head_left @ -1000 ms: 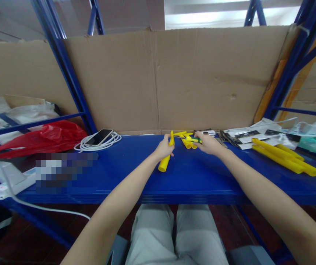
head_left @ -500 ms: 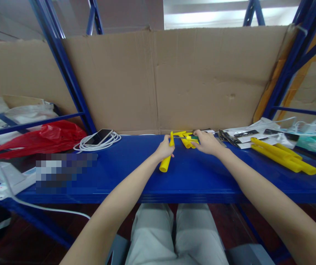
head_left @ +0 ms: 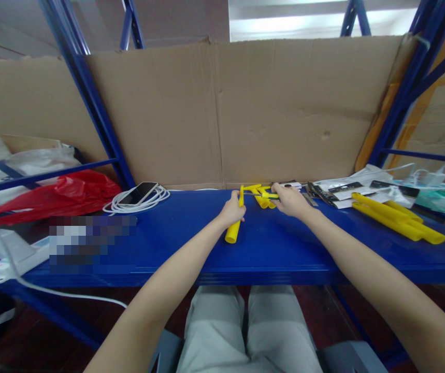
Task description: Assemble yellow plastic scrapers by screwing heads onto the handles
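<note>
My left hand (head_left: 231,209) is closed around a yellow plastic handle (head_left: 233,233) with a wide round lower end. It holds the handle tilted above the blue tabletop (head_left: 191,241). Across from it, my right hand (head_left: 289,201) grips a screwdriver (head_left: 271,196) with a yellow-and-green grip. Its thin shaft points left, towards the upper part of the yellow handle; whether the tip touches it cannot be made out. Several small yellow plastic parts (head_left: 261,202) lie just behind and below the shaft, partly covered by it.
At the right lie several long yellow tubes (head_left: 395,220) beside black-and-white packets (head_left: 346,191). A phone (head_left: 140,192) and coiled white cable (head_left: 160,195) rest at the back left, near a red plastic bag (head_left: 74,191). A white power strip (head_left: 22,259) sits far left; cardboard (head_left: 160,114) stands behind.
The camera view has shifted very slightly. Both hands keep their places and grips, with the right hand's fingers turned only a little on the screwdriver.
</note>
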`<state>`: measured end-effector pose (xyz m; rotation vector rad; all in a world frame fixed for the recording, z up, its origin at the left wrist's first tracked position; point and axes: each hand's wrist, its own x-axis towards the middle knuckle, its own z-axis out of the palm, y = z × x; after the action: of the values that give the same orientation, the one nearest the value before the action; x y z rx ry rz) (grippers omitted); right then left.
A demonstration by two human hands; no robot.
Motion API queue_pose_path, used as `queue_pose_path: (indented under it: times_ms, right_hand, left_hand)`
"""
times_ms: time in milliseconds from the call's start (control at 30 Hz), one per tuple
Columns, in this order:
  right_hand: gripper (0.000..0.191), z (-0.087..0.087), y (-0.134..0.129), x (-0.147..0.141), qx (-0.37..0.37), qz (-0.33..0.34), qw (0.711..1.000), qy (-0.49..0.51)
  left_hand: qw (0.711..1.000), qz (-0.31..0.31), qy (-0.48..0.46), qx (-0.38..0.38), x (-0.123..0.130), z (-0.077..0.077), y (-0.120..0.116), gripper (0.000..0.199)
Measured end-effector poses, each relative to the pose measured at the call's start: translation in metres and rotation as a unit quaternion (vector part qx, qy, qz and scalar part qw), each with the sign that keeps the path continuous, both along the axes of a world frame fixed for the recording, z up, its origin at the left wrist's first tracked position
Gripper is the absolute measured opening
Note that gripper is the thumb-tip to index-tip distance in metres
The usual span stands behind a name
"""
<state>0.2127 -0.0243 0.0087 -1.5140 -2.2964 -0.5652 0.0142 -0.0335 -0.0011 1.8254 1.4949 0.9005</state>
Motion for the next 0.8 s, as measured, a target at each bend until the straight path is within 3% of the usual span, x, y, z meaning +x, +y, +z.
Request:
queue_pose_path:
  times_ms: [167, 467, 667, 800]
  right_hand:
    - [0.034, -0.0021, 0.0022, -0.0012, -0.013, -0.012, 1.000, 0.002]
    - [0.023, 0.0017, 0.0003, 0.0002, 0.020, -0.001, 0.999, -0.029]
    - [0.029, -0.0003, -0.0016, -0.0057, 0.007, -0.059, 0.997, -0.045]
    - [0.032, -0.0012, -0.0003, -0.0035, -0.003, -0.042, 0.999, -0.032]
  left_hand:
    - [1.000, 0.000, 0.008, 0.007, 0.0002, 0.0000, 0.0006, 0.048]
    - [0.999, -0.001, 0.038, 0.009, 0.0000, 0.0039, -0.0038, 0.046]
    - [0.999, -0.004, 0.030, 0.010, 0.0008, 0.0028, -0.0035, 0.045]
    - [1.000, -0.004, 0.022, 0.007, 0.0007, 0.0020, -0.0018, 0.045]
